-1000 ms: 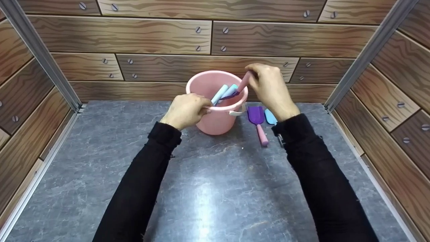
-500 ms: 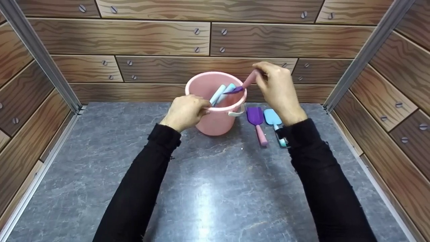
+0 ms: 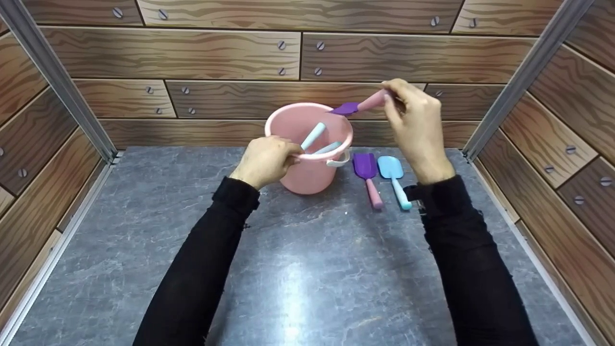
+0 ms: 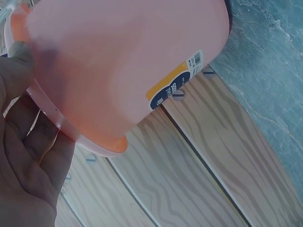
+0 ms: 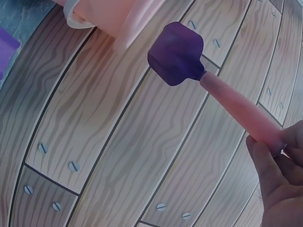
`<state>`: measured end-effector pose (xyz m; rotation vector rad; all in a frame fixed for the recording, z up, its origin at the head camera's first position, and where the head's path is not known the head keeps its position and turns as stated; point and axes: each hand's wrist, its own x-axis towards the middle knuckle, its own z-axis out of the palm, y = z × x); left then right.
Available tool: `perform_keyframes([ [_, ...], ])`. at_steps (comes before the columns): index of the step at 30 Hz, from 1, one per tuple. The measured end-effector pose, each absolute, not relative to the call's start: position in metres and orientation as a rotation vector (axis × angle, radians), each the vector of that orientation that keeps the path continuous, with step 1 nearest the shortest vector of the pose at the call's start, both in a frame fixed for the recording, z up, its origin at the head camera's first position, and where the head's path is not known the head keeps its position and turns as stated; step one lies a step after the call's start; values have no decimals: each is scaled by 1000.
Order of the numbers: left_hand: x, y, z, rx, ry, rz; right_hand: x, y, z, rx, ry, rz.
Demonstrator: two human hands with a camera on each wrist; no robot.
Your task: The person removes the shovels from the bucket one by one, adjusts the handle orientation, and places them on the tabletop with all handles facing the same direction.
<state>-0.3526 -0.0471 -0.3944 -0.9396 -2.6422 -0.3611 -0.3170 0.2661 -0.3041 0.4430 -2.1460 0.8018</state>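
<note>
One left hand [image 3: 266,157], one right hand [image 3: 419,132] — that's two hands out there, two black sleeves [image 3: 192,269] behind them, and a single pink bucket [image 3: 307,180]! Now the shovels: one purple shovel [image 3: 347,109] up in the right hand, a second purple shovel [image 3: 366,167] lying flat, one blue shovel [image 3: 390,168] alongside, so three whole ones on show — and two pale blue handles [image 3: 313,135] inside the bucket!

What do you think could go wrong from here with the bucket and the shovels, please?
The right hand pinches the held shovel near its handle's end, so it might twist or slip. The left hand grips the bucket at one side of its rim, so pressing down there could tip it. If the bucket shifts, it might nudge the loose purple shovel lying beside it.
</note>
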Motion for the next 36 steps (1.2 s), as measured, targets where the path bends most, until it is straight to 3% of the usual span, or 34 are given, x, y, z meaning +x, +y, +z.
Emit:
perform_keyframes([
  [36,-349,-44,-399,-912,-2598,-330,-313,350,-369,149,-2108,886],
])
